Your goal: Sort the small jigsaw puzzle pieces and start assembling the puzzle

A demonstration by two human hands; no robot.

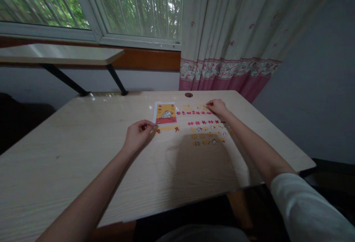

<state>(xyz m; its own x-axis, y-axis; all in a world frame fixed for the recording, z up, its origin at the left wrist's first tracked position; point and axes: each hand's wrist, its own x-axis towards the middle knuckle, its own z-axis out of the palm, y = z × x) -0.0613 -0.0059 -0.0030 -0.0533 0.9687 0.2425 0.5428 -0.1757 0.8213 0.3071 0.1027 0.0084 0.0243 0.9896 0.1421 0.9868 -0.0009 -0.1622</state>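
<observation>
My left hand (pixel 139 134) is at the lower left corner of a picture card (pixel 165 118) showing a white animal on yellow and red. Its thumb and forefinger are pinched together, and whatever is between them is too small to make out. Just below the card lies a joined yellow strip of jigsaw pieces (pixel 168 128) with reddish figures at its ends. At the far right of the laid-out pieces, my right hand (pixel 218 106) pinches a small yellowish jigsaw piece (pixel 205 106). Rows of red jigsaw pieces (pixel 203 122) and yellow-and-white jigsaw pieces (pixel 205 135) spread between and below the hands.
Everything lies on a pale wooden table (pixel 91 138), with a round cable hole (pixel 189 95) near its back edge. A raised shelf (pixel 63 54) on dark supports stands at the back left. Behind are a window (pixel 138 9) and a floral curtain (pixel 227 31).
</observation>
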